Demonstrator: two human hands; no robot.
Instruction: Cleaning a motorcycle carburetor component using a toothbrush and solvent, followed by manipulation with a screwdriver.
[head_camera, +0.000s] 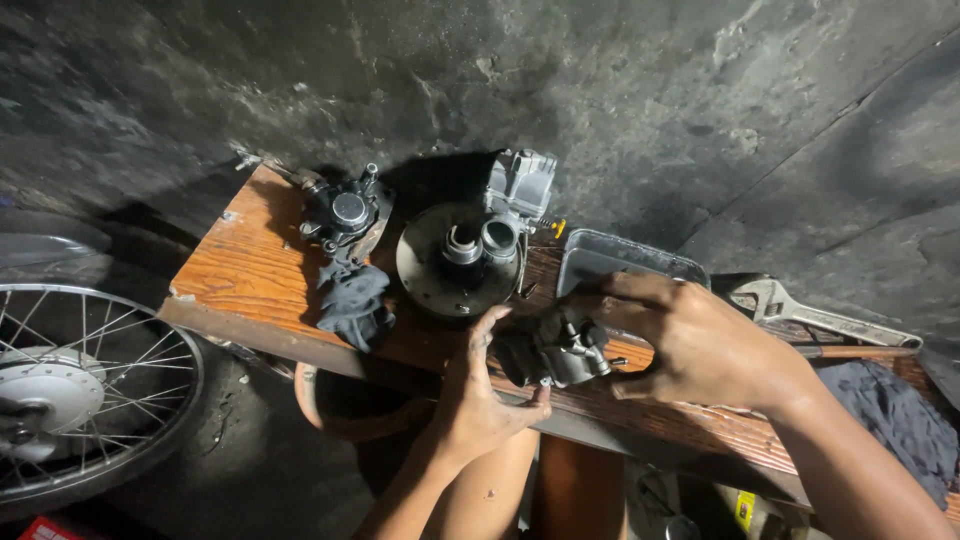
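Both my hands hold a small grey metal engine part (560, 350) just above the front edge of a wooden board (250, 270). My left hand (480, 400) grips it from below and the left, thumb up against its side. My right hand (690, 340) wraps it from the right, fingers over its top. Past my hands on the board lie a round dark metal disc with two short tubes (455, 265), a carburettor body (520, 185) and a dark brake caliper (345, 215).
A dark rag (352, 303) lies beside the caliper. A shallow metal tray (630, 262) sits behind my right hand, an adjustable wrench (810, 315) to its right, dark cloth (895, 415) at the far right. A spoked wheel (80, 385) stands at left. A rough concrete wall backs the board.
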